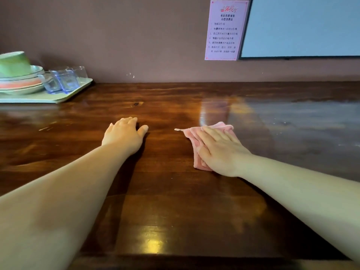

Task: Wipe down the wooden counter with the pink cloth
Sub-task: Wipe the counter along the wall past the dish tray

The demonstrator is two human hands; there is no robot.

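Note:
A dark, glossy wooden counter (167, 182) fills the view from the front edge to the back wall. The folded pink cloth (191, 140) lies flat on it, right of centre, with a small white tag at its left corner. My right hand (220, 151) presses on the cloth with straight fingers, covering most of it. My left hand (124, 134) rests palm down on the bare wood to the left, about a hand's width from the cloth, holding nothing.
A pale green tray (64, 95) at the back left carries stacked plates (21, 82), a green bowl (13, 63) and clear glass cups (64, 78). On the wall hang a pink notice (224, 30) and a dark-framed screen (303, 26).

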